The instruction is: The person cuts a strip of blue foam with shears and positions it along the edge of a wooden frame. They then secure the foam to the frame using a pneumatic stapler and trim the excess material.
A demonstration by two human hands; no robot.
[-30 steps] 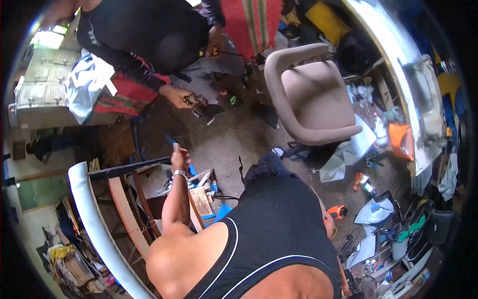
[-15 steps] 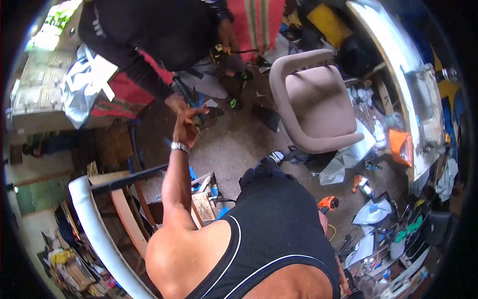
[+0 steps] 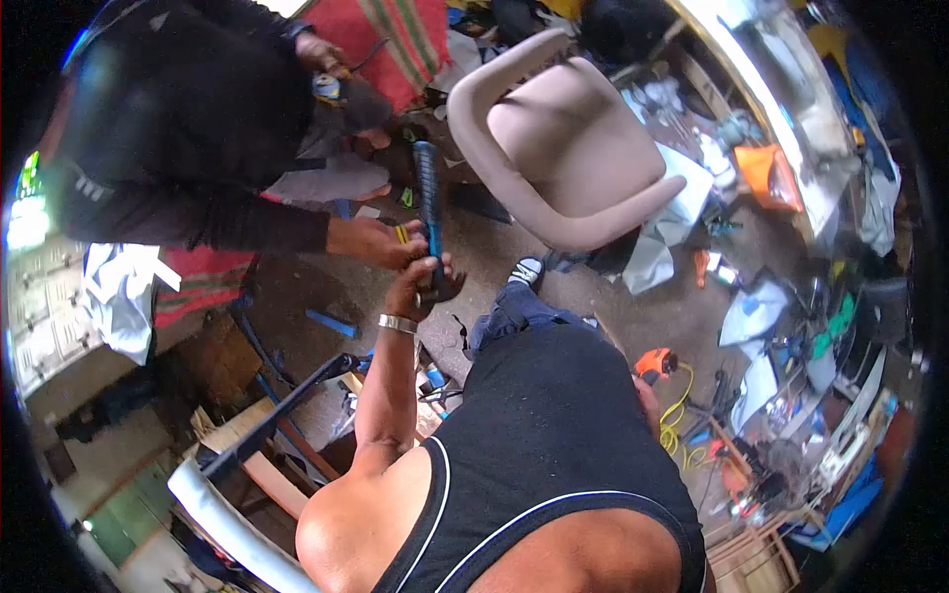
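Observation:
My left hand [image 3: 420, 288], with a silver watch on its wrist, is closed around the lower end of a tool with a black and blue handle [image 3: 427, 188], which points up, away from me. A co-worker's hand [image 3: 376, 240] touches the same tool from the left. Beside my torso on the right, my right hand [image 3: 647, 403] is mostly hidden by my body. An orange tool [image 3: 655, 364] sticks out just ahead of it and appears to be in its grip.
A beige chair [image 3: 573, 138] stands ahead. The co-worker in dark clothes [image 3: 188, 128] leans in at upper left, another hand on a yellow and black object [image 3: 328, 87]. A frame with a white padded edge [image 3: 232, 529] is at lower left. Yellow cord [image 3: 674, 420] and clutter lie right.
The view has shifted right. The tool between my left hand and the co-worker's hand now stands more upright and shows more fully. The orange tool sits farther forward, and more yellow cord shows.

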